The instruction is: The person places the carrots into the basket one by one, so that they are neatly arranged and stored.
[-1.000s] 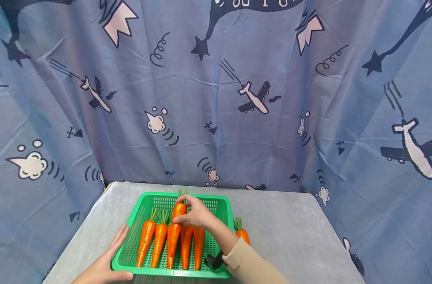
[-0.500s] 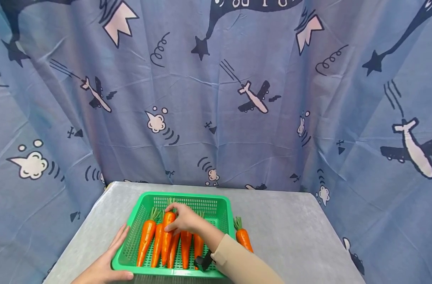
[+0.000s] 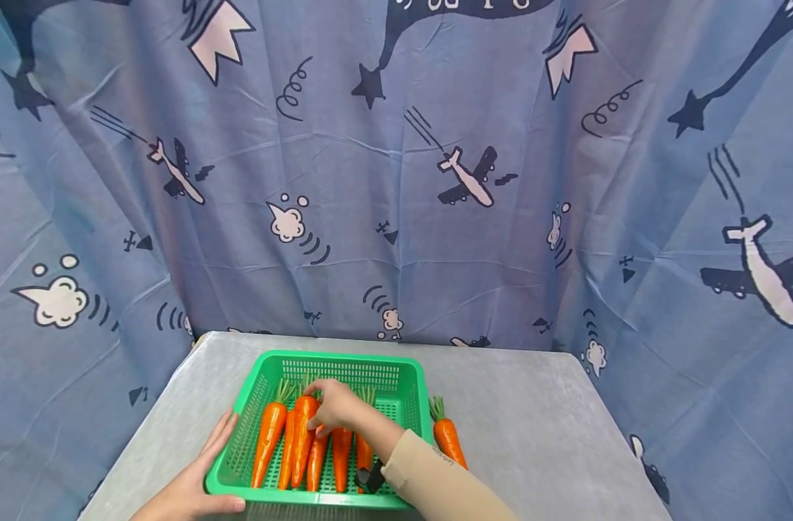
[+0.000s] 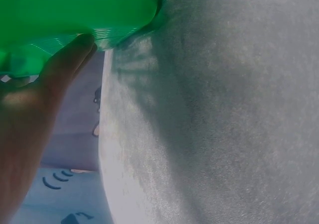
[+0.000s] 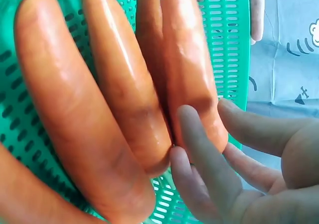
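Note:
Several orange carrots lie side by side in a green plastic basket (image 3: 396, 359). My right hand (image 3: 336, 405) holds the top end of one carrot (image 3: 302, 443), which lies partly over another carrot (image 3: 286, 452) left of the middle. In the right wrist view, the thumb and fingertips (image 5: 188, 115) sit on both sides of that carrot's thick end. At the basket's near left corner, my left hand (image 3: 197, 481) rests with straight fingers along the outer wall and its thumb at the front rim. The left wrist view shows the fingers against the basket's side.
One more carrot (image 3: 448, 438) with green stems lies on the grey tabletop (image 3: 514, 427) to the right of the basket, partly behind the right sleeve. A blue curtain (image 3: 344, 181) printed with airplanes hangs behind and at both sides. A black strap (image 3: 370, 477) is at the right wrist.
My right hand has carried the carrot left and lowered it among the others in the basket. The left hand stays at the basket's corner.

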Demonstrator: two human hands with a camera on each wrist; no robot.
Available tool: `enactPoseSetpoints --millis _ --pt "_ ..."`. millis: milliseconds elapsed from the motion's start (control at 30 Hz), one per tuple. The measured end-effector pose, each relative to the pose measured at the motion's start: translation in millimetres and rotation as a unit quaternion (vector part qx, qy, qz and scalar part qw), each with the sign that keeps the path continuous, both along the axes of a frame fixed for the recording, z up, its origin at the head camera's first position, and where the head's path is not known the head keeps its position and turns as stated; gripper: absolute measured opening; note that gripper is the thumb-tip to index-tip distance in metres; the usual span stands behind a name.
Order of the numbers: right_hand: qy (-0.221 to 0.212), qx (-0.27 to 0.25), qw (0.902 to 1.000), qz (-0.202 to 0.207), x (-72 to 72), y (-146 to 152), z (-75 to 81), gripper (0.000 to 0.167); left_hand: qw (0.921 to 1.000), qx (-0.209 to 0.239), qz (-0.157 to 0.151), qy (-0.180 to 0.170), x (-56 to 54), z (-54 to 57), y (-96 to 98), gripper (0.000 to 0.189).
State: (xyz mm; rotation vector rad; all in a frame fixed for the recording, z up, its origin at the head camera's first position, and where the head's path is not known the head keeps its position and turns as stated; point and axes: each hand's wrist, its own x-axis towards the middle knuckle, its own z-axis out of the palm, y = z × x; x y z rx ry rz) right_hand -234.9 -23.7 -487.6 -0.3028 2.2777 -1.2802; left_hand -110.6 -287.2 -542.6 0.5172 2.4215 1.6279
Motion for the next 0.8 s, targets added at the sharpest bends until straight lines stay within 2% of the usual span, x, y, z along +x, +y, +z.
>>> enactPoseSetpoints --millis 233,467,600,800 --pt "0.005 -0.011 0.9999 0.010 -1.5 9 8.6 0.061 0.9996 0.013 0.001 -0.026 -0.4 0.8 0.5 0.112" --pt "0.021 -0.033 0.9990 0.020 -3.4 23 23.1 0.059 0.9991 -0.019 0.009 -0.036 -0.9 -3.5 -0.6 0.113" --pt "0.020 -0.057 0.9981 0.015 -3.5 31 32.0 0.056 0.9984 -0.005 0.009 -0.056 -0.9 -3.3 -1.2 0.113" --pt "0.030 -0.085 0.9959 0.008 -4.0 55 43.8 0.057 0.9997 -0.020 0.007 -0.012 -0.7 -1.5 -0.5 0.113"
